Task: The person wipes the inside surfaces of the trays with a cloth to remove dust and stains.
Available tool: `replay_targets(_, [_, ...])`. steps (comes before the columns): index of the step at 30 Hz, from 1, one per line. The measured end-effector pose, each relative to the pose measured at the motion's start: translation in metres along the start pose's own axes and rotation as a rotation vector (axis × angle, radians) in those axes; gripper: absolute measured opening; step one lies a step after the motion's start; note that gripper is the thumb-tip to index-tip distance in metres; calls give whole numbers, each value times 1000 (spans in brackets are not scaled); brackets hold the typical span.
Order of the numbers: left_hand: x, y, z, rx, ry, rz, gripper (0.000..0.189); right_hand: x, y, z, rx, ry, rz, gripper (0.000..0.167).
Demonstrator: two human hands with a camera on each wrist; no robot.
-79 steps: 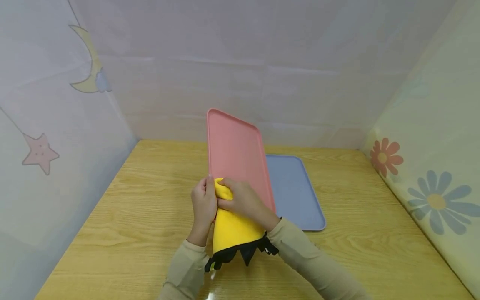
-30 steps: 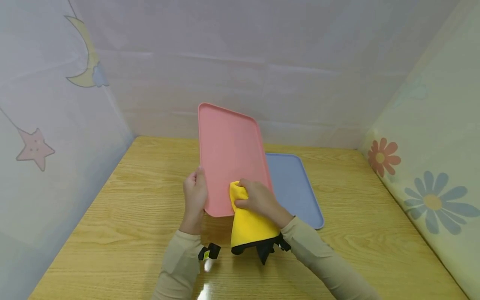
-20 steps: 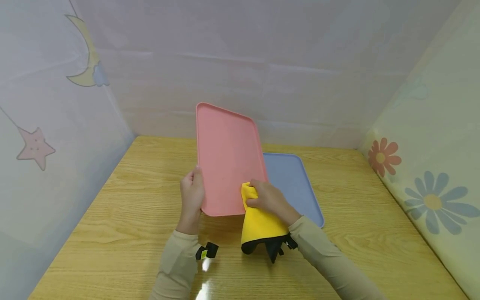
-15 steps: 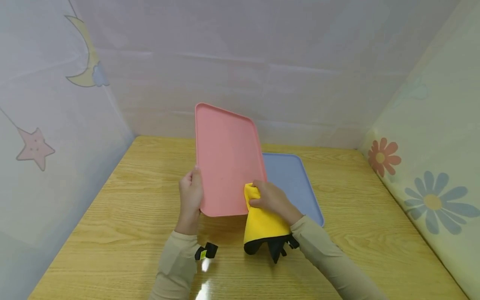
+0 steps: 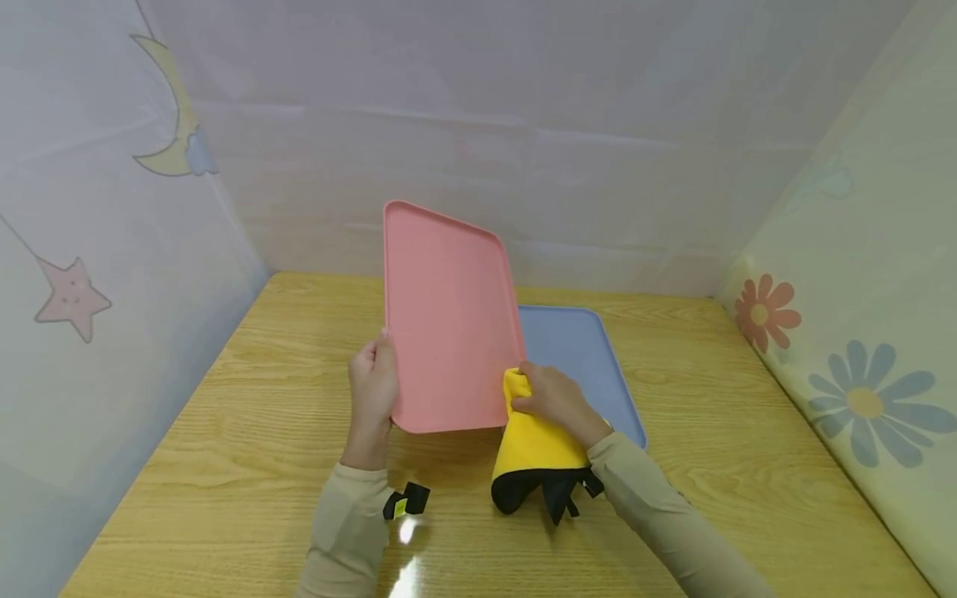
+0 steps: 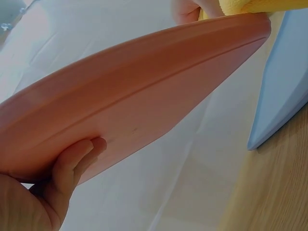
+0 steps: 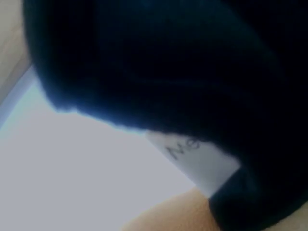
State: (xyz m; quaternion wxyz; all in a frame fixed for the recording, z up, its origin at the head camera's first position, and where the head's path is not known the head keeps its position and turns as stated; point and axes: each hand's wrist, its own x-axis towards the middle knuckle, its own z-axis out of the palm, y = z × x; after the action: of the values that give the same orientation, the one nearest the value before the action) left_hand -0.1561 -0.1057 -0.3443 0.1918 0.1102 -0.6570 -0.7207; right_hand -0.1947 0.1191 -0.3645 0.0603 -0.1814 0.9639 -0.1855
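My left hand (image 5: 372, 386) grips the left edge of a pink tray (image 5: 449, 316), which stands tilted above the table with its inner face toward me. In the left wrist view the curled fingers (image 6: 72, 161) press against the tray's underside. Bunched in my right hand (image 5: 557, 399) is a yellow cleaning cloth (image 5: 540, 447) with a black border, held at the tray's lower right edge. Its loose part hangs below the hand. The right wrist view is mostly filled by the dark cloth (image 7: 144, 57), with a white lettered tag (image 7: 192, 159) at its edge.
A blue tray (image 5: 579, 345) lies flat on the wooden table (image 5: 262, 465), behind and right of the pink tray, which partly covers it. Pale sheets printed with a star (image 5: 73, 299) and flowers (image 5: 867, 403) stand around the table's back and sides.
My right hand has drawn the yellow cloth across the pink tray from its left edge to its right edge. The left hand and tray have shifted a little left.
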Motion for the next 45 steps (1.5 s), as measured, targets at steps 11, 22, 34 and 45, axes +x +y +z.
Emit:
replay_targets(11, [1, -3, -1, 6, -27, 44, 38, 2, 3, 4, -28, 13, 10, 39])
replay_targets(22, [1, -5, 0, 46, -29, 107, 39, 0, 10, 10, 42, 32, -4, 45])
replay_targets(34, [2, -7, 2, 60, -11, 101, 38, -4, 11, 6, 191, 124, -57, 35])
replay_targets(45, [4, -17, 5, 53, 22, 92, 38, -12, 1, -2, 234, 222, -66, 42])
